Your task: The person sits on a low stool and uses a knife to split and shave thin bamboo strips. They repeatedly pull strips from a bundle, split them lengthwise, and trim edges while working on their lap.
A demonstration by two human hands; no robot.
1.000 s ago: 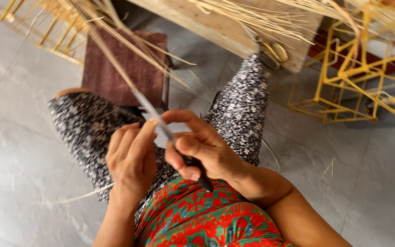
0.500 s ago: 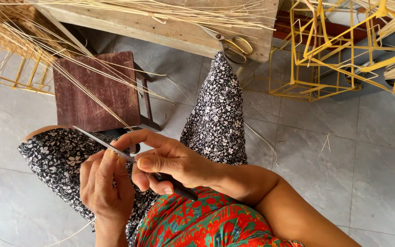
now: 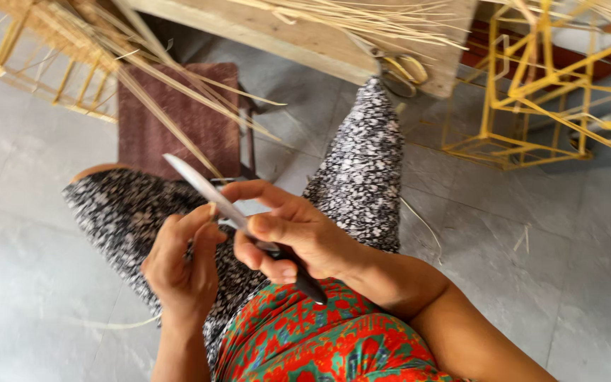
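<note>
My right hand (image 3: 298,233) grips a knife by its black handle (image 3: 305,283), and the grey blade (image 3: 203,187) points up and to the left. My left hand (image 3: 182,265) is closed around the near end of a thin bamboo strip (image 3: 164,117) that runs up and away to the left; its thumb rests against the blade. Both hands hover over my lap, above black-and-white patterned trousers (image 3: 362,170) and a red and green top (image 3: 305,339).
A dark red woven stool (image 3: 178,120) stands beyond my knees. A wooden bench (image 3: 305,39) carrying many bamboo strips (image 3: 362,18) crosses the top. Yellow wire frames (image 3: 539,92) stand at the right and a bamboo frame (image 3: 44,56) at the top left. Grey tiled floor (image 3: 22,297) lies around.
The view has shifted. The knife blade now points further up and left, and my left hand has closed tighter on the strip beside it.
</note>
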